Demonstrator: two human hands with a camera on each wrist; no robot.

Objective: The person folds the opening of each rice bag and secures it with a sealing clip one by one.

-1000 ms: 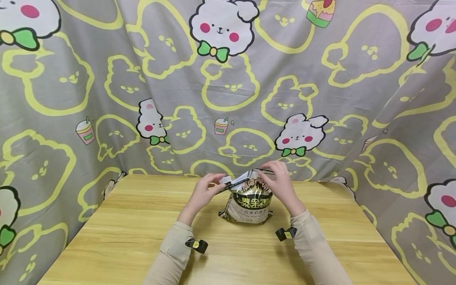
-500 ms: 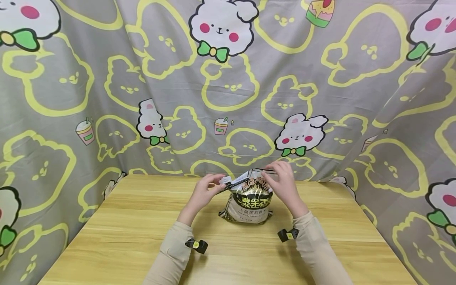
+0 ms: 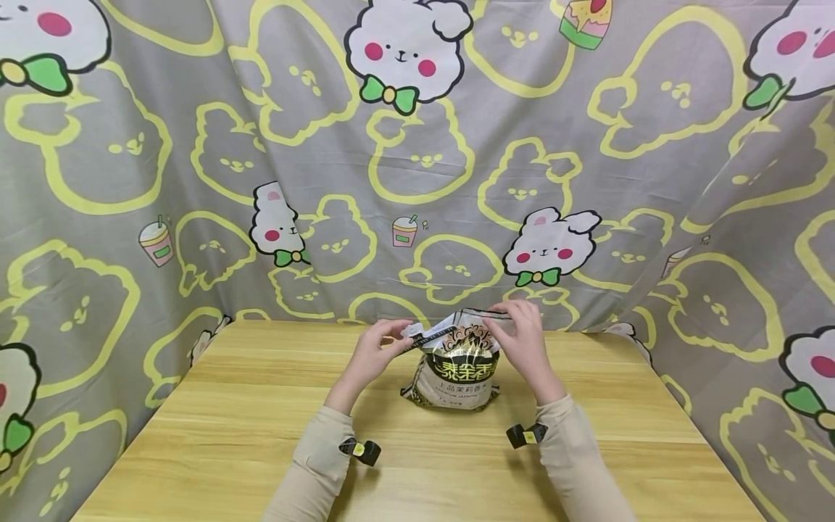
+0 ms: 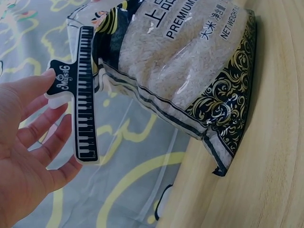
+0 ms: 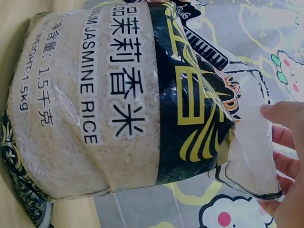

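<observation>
A clear plastic bag of jasmine rice stands upright on the table, its black and gold label facing me. My left hand pinches the handle of a black clip printed with piano keys and the word "Music". That clip lies slanted over the upper left part of the bag's top. At the other side, my right hand holds the bag's flat top edge between thumb and fingers, as the right wrist view shows. White rice grains show through the plastic.
The bag rests on a wooden table, fairly near its back edge. Behind and at both sides hangs a grey curtain with cartoon prints. A black wrist camera sits at the left cuff, another at the right.
My right hand has slid slightly to the right along the bag's top edge, its fingers a little lower. The left hand, the clip and the bag's body stay in place.
</observation>
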